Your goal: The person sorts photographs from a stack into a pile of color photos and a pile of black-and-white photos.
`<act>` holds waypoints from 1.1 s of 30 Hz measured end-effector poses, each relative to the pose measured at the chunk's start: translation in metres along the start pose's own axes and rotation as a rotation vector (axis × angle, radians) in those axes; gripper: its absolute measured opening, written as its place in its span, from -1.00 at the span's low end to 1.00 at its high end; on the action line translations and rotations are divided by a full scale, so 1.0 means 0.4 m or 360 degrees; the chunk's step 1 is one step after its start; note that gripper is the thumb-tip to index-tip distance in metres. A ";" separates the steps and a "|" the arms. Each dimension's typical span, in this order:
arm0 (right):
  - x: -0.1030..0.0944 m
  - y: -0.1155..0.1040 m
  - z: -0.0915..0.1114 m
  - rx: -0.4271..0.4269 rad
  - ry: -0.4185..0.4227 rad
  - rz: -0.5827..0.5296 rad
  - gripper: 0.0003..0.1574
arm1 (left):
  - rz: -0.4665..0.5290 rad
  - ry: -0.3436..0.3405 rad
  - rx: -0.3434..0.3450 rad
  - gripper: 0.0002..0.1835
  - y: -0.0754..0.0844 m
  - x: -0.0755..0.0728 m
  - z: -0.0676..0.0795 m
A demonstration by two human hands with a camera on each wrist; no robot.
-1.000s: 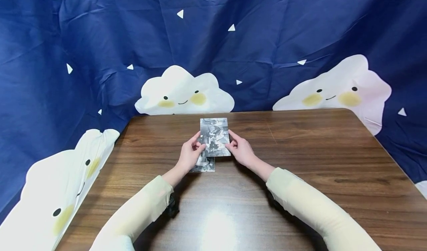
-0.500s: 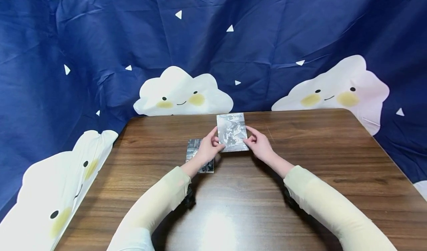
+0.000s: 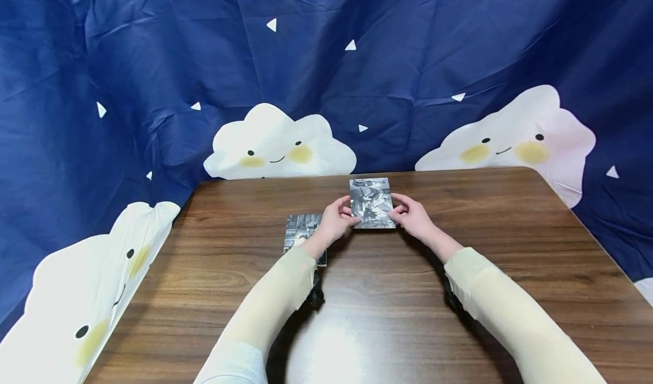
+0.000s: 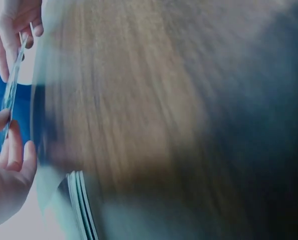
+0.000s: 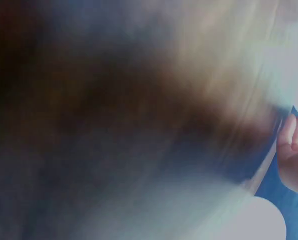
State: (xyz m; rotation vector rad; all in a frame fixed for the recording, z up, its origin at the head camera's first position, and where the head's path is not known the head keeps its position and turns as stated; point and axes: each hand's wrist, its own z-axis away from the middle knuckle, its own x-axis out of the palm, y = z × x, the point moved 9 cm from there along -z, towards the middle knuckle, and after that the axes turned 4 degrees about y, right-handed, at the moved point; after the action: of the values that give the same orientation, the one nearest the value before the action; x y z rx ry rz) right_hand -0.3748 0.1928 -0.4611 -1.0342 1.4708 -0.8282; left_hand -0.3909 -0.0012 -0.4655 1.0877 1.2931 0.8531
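Note:
A black-and-white picture card [image 3: 372,202] is held upright-oriented near the table's far edge in the head view. My left hand [image 3: 335,220] pinches its left edge between thumb and fingers, and my right hand [image 3: 413,219] pinches the right edge. Seen nearly edge-on in the left wrist view, the thin card [image 4: 13,90] spans both hands above the tabletop. A stack of similar cards [image 3: 301,229] lies on the table, partly covered by my left forearm; several layered edges show at the stack's side [image 4: 81,205]. The right wrist view catches my right hand [image 5: 296,150] only at its margin.
The brown wood-grain table [image 3: 490,248] extends widely to the right and toward me. Behind it hangs a dark blue cloth [image 3: 388,60] with white clouds and triangles. Glare brightens the table's near middle.
Both hands have carried the card to the right, off the stack, first rising slightly and then coming lower. More of the stack on the left has come into sight.

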 end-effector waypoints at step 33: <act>0.000 0.032 -0.021 0.0010 -0.0104 0.0495 -0.34 | -0.0585 -0.0105 -0.0048 -0.41 -0.028 0.037 -0.030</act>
State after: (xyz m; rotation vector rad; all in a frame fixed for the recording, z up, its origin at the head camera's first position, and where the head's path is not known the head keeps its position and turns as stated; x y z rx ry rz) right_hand -0.3850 0.1971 -0.4715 -0.7934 1.5234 -0.5707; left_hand -0.4022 0.0112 -0.4803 0.8127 1.3657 0.5544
